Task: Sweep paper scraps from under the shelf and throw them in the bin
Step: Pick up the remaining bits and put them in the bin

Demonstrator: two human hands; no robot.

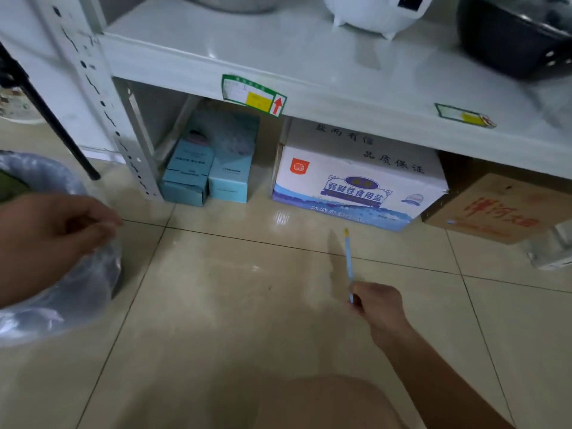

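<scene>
the right hand (pixel 379 308) pinched a thin, light stick (pixel 348 264) at its near end. the left hand (pixel 58 233) gripped the bin (pixel 71 292) liner, soft and slippery. no scraps were visible under the shelf (pixel 309 97).

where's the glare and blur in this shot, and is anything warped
Head view: glare streaks on the floor tile before the white salt box; motion blur smears the left hand and the bin's plastic liner; the right hand holding the thin blue stick is sharper; wide-angle distortion bows the shelf edge and tilts the perforated post.
</scene>
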